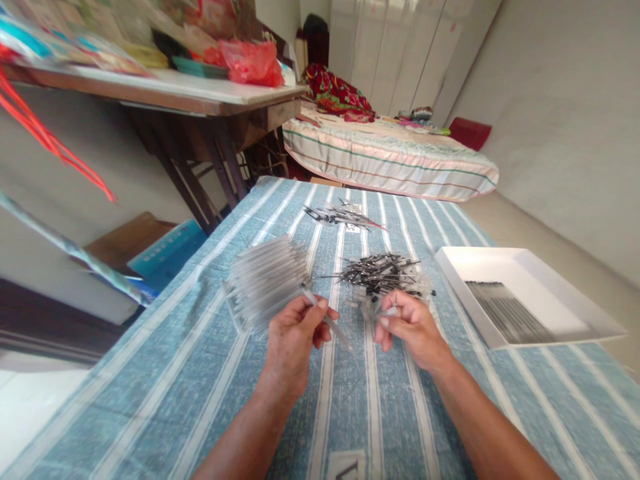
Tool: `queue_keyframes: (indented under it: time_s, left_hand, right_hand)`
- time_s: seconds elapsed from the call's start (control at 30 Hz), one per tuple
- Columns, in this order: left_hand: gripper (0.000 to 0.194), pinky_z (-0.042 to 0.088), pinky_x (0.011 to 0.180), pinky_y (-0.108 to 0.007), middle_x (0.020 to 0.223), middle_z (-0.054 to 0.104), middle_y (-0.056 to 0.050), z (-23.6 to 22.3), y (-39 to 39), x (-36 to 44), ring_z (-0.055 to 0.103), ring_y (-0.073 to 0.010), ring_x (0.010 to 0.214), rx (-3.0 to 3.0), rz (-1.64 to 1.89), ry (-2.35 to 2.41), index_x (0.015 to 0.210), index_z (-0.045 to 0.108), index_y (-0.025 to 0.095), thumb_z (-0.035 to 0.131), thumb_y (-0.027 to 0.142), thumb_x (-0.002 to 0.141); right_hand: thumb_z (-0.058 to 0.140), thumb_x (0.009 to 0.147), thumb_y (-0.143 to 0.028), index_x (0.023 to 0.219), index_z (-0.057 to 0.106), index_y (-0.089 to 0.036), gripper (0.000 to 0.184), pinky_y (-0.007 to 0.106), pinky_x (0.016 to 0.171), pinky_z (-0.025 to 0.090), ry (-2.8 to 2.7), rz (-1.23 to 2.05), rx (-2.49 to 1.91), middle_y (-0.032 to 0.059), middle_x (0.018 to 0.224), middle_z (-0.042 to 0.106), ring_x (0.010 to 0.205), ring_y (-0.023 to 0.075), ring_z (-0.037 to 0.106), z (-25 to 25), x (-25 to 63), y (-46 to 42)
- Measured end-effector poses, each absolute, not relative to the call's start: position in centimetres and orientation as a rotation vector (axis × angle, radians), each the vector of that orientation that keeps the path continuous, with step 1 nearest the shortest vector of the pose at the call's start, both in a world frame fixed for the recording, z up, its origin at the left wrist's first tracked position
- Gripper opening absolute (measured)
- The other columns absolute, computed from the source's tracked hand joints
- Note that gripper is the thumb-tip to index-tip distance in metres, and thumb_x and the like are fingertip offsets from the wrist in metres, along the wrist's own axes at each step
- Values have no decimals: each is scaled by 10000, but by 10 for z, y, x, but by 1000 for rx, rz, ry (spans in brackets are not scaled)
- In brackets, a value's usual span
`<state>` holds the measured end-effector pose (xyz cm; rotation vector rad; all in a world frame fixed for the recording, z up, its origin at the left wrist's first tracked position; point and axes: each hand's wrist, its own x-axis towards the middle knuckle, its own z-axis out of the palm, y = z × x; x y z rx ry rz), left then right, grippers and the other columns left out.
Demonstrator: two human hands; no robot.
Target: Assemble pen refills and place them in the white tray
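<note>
My left hand pinches a slim translucent pen with a dark end, slanting down to the right. My right hand is closed on a small translucent, whitish piece, possibly a pen cap; blur hides its exact shape. Beyond my left hand lies a broad stack of clear pen barrels, side by side. Just past my right hand is a loose heap of black and clear slender pen parts. Several dark-tipped sticks, one with a red end, form a smaller pile farther back.
A white open box at the right holds a row of dark slim pens. Under everything is a blue striped tablecloth. A cluttered side table stands at the back left, and a bed lies beyond.
</note>
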<state>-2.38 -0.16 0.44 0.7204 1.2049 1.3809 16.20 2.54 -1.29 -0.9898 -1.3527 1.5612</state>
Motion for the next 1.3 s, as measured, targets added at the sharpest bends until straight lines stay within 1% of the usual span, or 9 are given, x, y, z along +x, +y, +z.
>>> queue_keyframes:
  time_s: [0.1,0.2,0.33,0.5,0.67,0.8,1.0,1.17,1.3]
  left_hand:
    - [182,309,412,-177,616,647,-9,6,-2,-23,446,-54,405,699,1392,1187,744,595,151,664,312,696]
    - [173,312,417,-173,631,651,-9,7,-2,-22,445,-49,410,673,1404,1160,746,594,151,665,300,695]
    - [167,315,417,-163,636,648,-5,9,-2,-21,441,-39,413,626,1430,1131,740,586,150,678,275,678]
    - [155,325,422,-159,646,650,-6,10,-3,-21,445,-37,420,579,1451,1080,751,589,147,674,259,684]
    - [142,322,419,-166,648,655,-3,9,-3,-22,456,-42,418,572,1460,1058,751,585,151,671,244,686]
    - [125,325,422,-171,662,659,1,10,-3,-21,465,-43,419,602,1466,1053,735,575,154,659,240,700]
    - [152,336,418,-184,643,660,3,12,-4,-20,487,-57,413,591,1462,1056,720,555,161,677,239,673]
    - [165,358,412,-193,678,682,-13,9,-4,-19,528,-78,426,578,1437,1013,728,540,164,676,245,686]
    - [158,393,413,-206,693,694,-28,7,-5,-18,565,-101,442,588,1396,1013,724,546,160,667,259,701]
  right_hand:
    - [638,727,-260,802,536,-172,153,216,429,410,-1257,1600,-889,-3,571,666,402,102,531,-16,163,13]
    - [695,670,-223,770,626,-164,135,212,431,397,-1150,1582,-891,-13,544,650,401,88,508,-20,163,4]
    - [689,668,-197,744,674,-164,84,230,481,430,-1069,1615,-851,15,621,683,465,100,550,-22,160,-7]
    - [685,690,-200,803,656,-169,121,236,484,446,-1072,1651,-864,31,667,704,475,114,579,-26,154,-16]
    - [693,699,-222,776,616,-161,124,238,492,461,-1074,1603,-883,48,714,713,497,120,597,-27,148,-20]
    - [705,688,-221,761,619,-152,133,242,478,469,-1055,1542,-904,53,708,711,497,124,600,-26,142,-22]
    - [718,668,-209,773,620,-161,151,242,467,474,-983,1501,-911,50,720,716,509,136,621,-26,134,-23]
    - [684,708,-246,803,618,-168,140,246,480,496,-1080,1346,-1017,43,713,713,510,134,625,-29,131,-24]
    - [634,759,-276,900,615,-178,173,253,523,508,-1260,1209,-1135,35,729,709,541,134,631,-36,134,-27]
